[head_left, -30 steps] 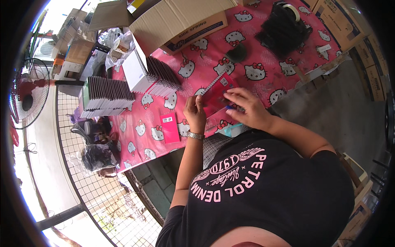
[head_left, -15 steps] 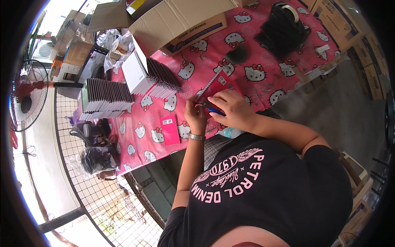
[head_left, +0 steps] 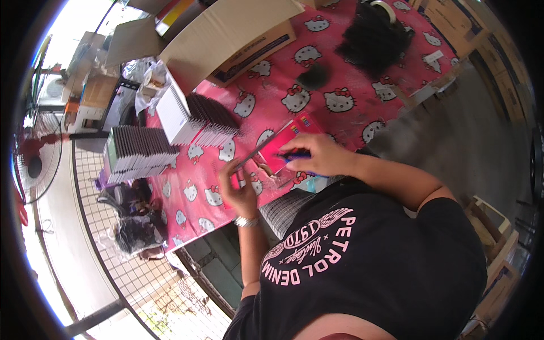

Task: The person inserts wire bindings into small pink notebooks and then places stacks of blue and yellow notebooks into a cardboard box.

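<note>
A red spiral notebook lies slanted on the table in front of me. My right hand is closed around a blue-handled hand tool, apparently pliers, over the notebook's near part. My left hand is bent beside the notebook's left end, where a thin grey strip, perhaps the coil, runs toward its fingers. Motion smears these fingers, so their hold is unclear. Under and beside the left hand a pink notebook is mostly hidden.
Two stacks of spiral notebooks stand at the left. Behind them is an open cardboard box. A pile of black coils with a tape roll lies far right. Bagged items sit at the left edge, near a fan.
My left hand has moved left and nearer, away from the pliers and over the pink notebook. The right hand still holds the tool. The whole view has shifted slightly.
</note>
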Available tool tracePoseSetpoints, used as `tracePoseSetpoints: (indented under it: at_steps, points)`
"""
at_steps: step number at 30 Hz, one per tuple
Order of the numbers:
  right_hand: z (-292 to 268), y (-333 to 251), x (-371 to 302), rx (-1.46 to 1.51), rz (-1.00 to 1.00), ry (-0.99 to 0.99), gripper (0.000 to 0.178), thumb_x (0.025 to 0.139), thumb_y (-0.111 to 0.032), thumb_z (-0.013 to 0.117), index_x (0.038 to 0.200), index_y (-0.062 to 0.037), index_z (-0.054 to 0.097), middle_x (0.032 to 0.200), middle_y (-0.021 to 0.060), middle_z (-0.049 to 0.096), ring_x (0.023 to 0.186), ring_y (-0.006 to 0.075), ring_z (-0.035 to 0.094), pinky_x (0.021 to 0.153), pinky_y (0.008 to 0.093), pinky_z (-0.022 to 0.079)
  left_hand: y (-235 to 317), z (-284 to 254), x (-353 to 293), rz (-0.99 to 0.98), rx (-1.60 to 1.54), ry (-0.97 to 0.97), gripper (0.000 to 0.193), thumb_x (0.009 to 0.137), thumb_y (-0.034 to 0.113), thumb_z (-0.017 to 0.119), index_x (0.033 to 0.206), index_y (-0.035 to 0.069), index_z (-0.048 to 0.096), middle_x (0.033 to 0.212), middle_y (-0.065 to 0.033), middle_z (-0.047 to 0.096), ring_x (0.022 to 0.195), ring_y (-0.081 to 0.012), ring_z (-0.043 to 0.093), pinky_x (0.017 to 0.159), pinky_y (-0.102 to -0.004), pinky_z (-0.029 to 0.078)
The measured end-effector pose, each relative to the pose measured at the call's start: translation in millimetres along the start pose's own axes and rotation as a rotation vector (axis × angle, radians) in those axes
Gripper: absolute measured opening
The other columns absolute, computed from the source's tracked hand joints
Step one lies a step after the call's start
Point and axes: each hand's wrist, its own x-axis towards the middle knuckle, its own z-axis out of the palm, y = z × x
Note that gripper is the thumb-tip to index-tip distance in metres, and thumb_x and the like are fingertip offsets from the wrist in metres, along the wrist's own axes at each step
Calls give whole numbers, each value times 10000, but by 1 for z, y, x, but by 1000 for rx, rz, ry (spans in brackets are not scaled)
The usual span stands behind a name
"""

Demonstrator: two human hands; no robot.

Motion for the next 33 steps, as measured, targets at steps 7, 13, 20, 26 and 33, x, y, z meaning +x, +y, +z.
tracePoseSetpoints:
  at_steps: [7, 13, 20, 26, 33]
  points:
    - [-110, 103, -11, -759, 92, 272, 339, 756, -244, 767, 1027, -67, 666, 1052, 159, 622, 1005, 358, 601, 845, 461, 500, -85, -48, 11, -120, 727, -436, 174, 804, 108, 612, 975, 90, 641, 988, -115, 637, 1058, -326, 547, 879, -479, 437]
    - [-177, 140, 40, -1110, 80, 681, 167, 835, -188, 683, 945, -69, 643, 1031, 145, 615, 1010, 328, 607, 813, 443, 536, -28, 54, 4, 197, 232, -520, 340, 788, 219, 731, 1077, 83, 613, 1145, -118, 597, 1052, -344, 578, 896, -449, 479]
    - [-193, 134, 66, -1260, 113, 483, 148, 833, -126, 632, 960, -53, 649, 980, 145, 593, 900, 345, 635, 750, 428, 554, 11, 87, -20, 403, 381, -710, 279, 787, 89, 663, 1063, 81, 625, 1082, -91, 651, 950, -294, 638, 790, -401, 542]
    - [-175, 101, 44, -724, -114, 599, 294, 851, -70, 566, 1127, -57, 666, 1015, 191, 586, 904, 375, 617, 811, 439, 523, 28, 64, 31, 391, 295, -612, 272, 796, 13, 605, 1061, 69, 621, 997, -108, 669, 863, -300, 656, 744, -413, 535]
    - [-66, 56, 18, -320, -147, 312, 264, 894, -76, 638, 1153, -80, 691, 926, 112, 604, 864, 289, 606, 803, 383, 496, 29, 98, 22, 311, 471, -459, 259, 833, 228, 651, 1042, 89, 587, 979, -89, 629, 992, -285, 582, 1020, -493, 353]
